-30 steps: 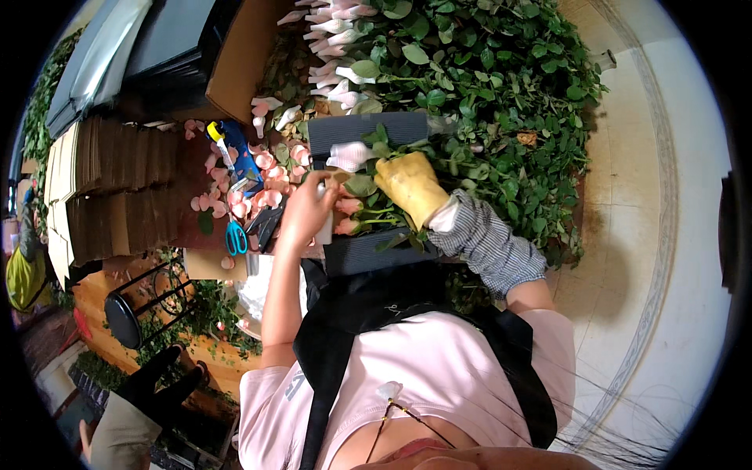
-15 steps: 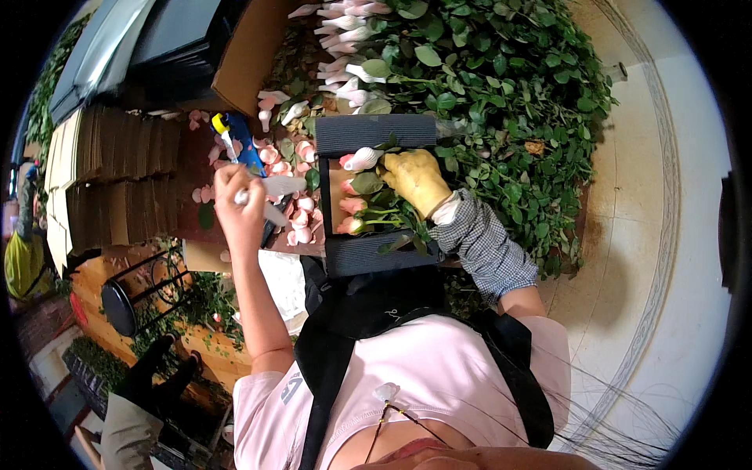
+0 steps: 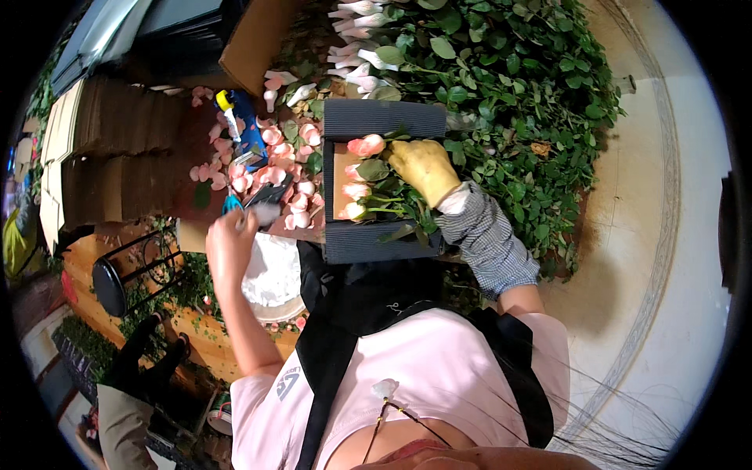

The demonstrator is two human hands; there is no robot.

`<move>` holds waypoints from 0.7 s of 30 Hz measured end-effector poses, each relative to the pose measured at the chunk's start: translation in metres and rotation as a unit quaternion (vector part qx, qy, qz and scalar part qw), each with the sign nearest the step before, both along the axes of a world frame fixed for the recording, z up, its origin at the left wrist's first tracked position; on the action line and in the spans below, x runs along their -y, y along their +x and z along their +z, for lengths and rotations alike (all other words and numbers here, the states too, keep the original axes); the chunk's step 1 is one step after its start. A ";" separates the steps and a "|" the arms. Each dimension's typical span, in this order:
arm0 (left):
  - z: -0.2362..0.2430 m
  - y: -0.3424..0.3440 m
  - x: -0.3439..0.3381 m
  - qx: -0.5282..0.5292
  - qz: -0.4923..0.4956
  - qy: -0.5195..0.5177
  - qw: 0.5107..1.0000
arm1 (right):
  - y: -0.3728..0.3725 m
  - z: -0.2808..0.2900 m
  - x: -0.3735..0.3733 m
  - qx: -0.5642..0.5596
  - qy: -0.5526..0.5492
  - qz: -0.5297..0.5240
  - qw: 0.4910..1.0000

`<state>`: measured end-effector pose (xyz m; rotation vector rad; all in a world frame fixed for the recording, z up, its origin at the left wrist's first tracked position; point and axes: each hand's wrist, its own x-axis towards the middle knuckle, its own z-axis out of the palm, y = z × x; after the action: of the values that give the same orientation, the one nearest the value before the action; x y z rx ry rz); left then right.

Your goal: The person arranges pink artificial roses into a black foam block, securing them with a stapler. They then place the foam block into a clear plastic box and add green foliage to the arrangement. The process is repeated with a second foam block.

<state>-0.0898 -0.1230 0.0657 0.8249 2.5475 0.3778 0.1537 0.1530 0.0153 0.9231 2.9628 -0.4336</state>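
My left hand (image 3: 230,241), bare, is closed on a whitish, motion-blurred mesh bud sleeve (image 3: 266,213), left of the cardboard tray. My right hand (image 3: 424,169), in a yellow glove, is closed at the head end of a pink rose (image 3: 366,146); its fingers hide the grip on the stem. That rose's bud is bare and lies at the far end of a row in the tray. Nearer me lie more pink roses (image 3: 356,192) and a paler, greenish bud (image 3: 355,211). Dark corrugated pads (image 3: 384,241) cover the tray's near and far sides.
Loose pink petals (image 3: 298,211) surround a dark tool (image 3: 270,192) and a blue tape dispenser (image 3: 249,133). Leafy rose stems (image 3: 517,117) with white-sleeved buds (image 3: 364,66) are piled behind and right. Folded cardboard (image 3: 110,168) stands left, above a black stool (image 3: 113,286).
The white sleeve has come off the rose by my right glove, baring its pink bud. My left hand has moved down toward me; my right hand stays by the tray.
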 end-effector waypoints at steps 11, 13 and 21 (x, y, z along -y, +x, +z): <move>-0.063 0.055 0.021 0.213 0.068 0.237 0.945 | -0.001 0.077 0.056 -0.137 -0.110 0.114 0.978; -0.048 0.072 -0.018 0.230 -0.005 0.273 0.934 | -0.002 0.057 0.063 -0.045 -0.049 0.110 0.992; -0.031 0.077 -0.061 0.177 -0.190 0.165 0.951 | -0.006 0.025 0.065 0.012 0.047 0.183 0.982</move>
<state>-0.0131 -0.0623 0.0343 1.2180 1.9658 0.7616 0.1476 0.0883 0.0405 0.3659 3.0551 -0.2682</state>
